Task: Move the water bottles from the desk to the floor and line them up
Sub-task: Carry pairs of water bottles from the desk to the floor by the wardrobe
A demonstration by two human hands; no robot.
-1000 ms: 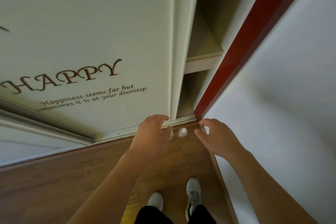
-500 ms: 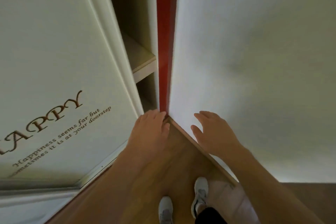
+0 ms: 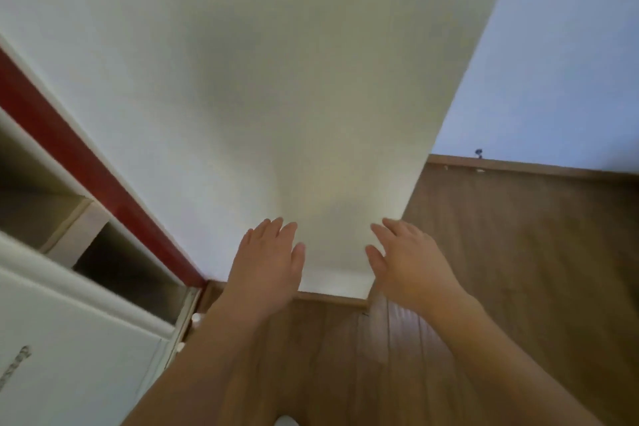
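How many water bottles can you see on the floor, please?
2, showing only white caps beside the wardrobe: one bottle near the corner, another bottle nearer the person. The left forearm may hide more.

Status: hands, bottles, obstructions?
Both empty: left hand open, right hand open. Two white bottle caps low by the wardrobe, bottles mostly hidden behind left arm. Wall straight ahead.

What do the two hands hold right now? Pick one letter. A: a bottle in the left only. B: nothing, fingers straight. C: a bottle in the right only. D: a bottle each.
B: the left hand and the right hand both hover before the white wall, fingers straight, with nothing in them.
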